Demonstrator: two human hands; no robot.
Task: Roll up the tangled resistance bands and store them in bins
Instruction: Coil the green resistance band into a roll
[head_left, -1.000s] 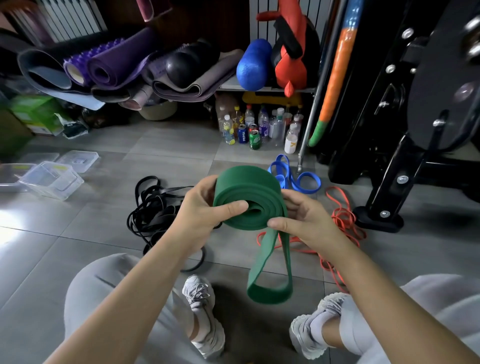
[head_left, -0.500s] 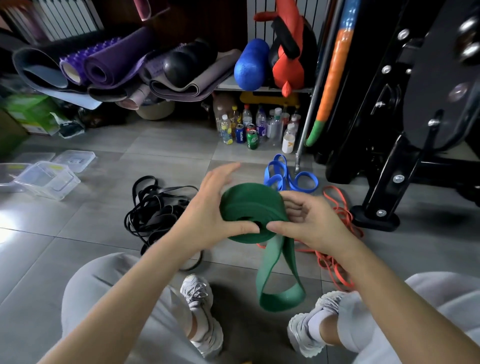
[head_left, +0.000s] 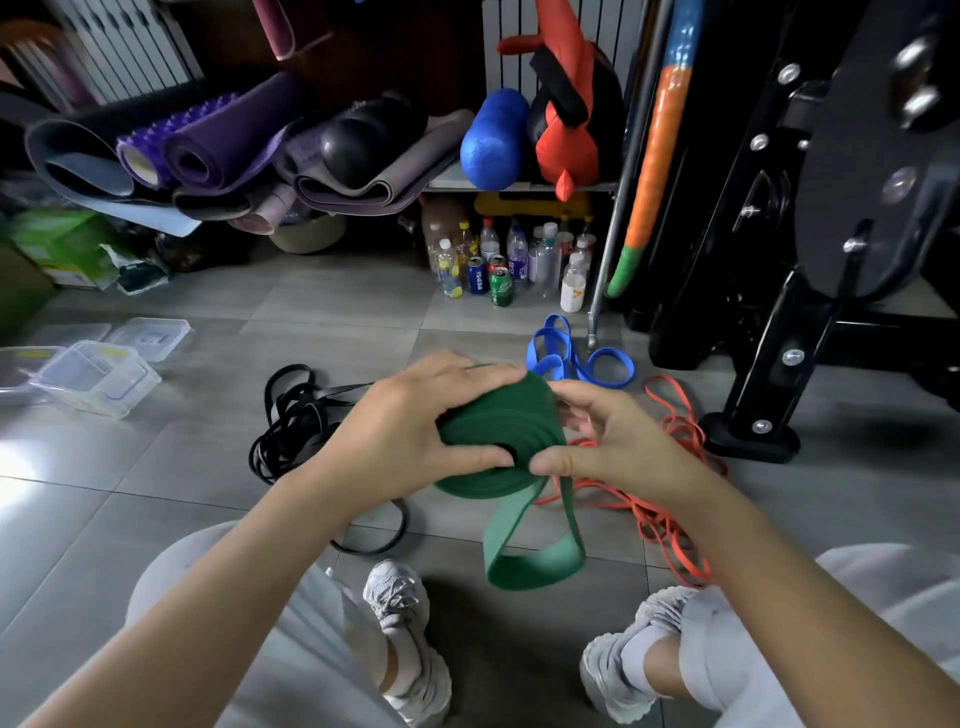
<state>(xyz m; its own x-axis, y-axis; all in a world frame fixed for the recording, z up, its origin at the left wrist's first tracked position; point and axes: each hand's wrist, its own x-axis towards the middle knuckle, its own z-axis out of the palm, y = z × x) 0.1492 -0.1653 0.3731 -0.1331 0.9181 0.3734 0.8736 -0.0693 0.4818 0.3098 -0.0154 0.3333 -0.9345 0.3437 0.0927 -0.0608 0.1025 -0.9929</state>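
A wide green resistance band (head_left: 498, 431) is mostly wound into a flat coil that I hold above the floor. My left hand (head_left: 415, 421) grips the coil's left side, thumb near its centre hole. My right hand (head_left: 608, 441) grips the right side, thumb pressed on the coil's face. A short green loop (head_left: 530, 551) still hangs loose below the coil. On the tiles lie a tangled black band (head_left: 301, 415), a blue band (head_left: 571, 353) and an orange band (head_left: 660, 499). Clear plastic bins (head_left: 93, 374) sit at the left.
A black machine frame with a foot (head_left: 753, 436) stands close on the right. Bottles and cans (head_left: 509, 265) line the back under a shelf, rolled mats (head_left: 218, 150) are piled behind. My knees and white shoes (head_left: 400, 623) are below my hands.
The coil has turned further and taken up more band, so the hanging loop is shorter. My left hand shifted its fingers over the top of the coil; the coil's flat face now tilts toward me.
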